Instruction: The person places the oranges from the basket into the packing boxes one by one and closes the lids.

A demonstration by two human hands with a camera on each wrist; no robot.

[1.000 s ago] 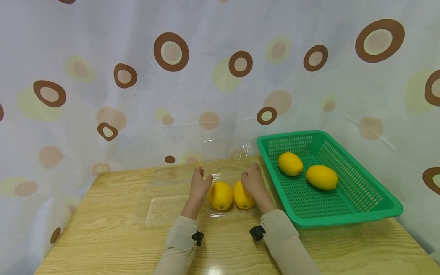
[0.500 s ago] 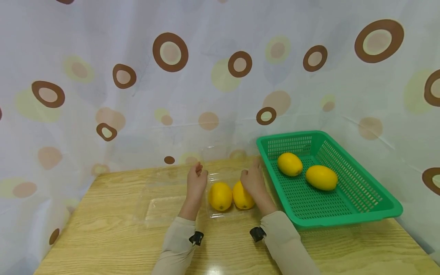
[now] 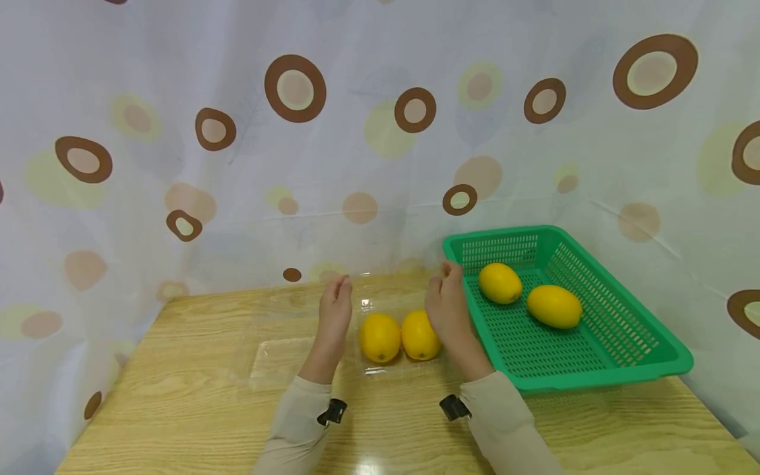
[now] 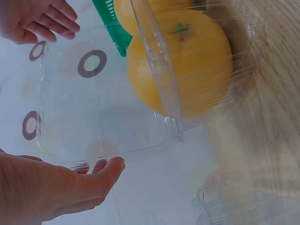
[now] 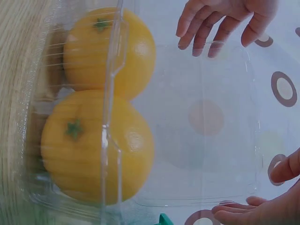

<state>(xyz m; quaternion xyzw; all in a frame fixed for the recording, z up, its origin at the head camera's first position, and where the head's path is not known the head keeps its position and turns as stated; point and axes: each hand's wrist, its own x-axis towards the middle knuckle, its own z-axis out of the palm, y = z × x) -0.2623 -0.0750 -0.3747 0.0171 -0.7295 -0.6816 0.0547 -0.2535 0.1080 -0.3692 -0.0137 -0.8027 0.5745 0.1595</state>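
Two yellow fruits sit side by side in a clear plastic clamshell box; their exact kind is hard to tell. The box's hinged clear lid is raised, seen best in the wrist views. My left hand is at the lid's left edge, fingers loosely extended, and seems to touch it. On the other side, my right hand is beside the lid's right edge with relaxed fingers; contact there is unclear. Neither hand grips a fruit.
A green mesh basket on the right holds two more yellow fruits. Another clear plastic container lies to the left on the wooden table. A patterned curtain hangs behind.
The lid's upper edge has come lower in the head view. My left hand has shifted slightly left; my right hand has moved right and up, off the right fruit. The fruits have stayed put.
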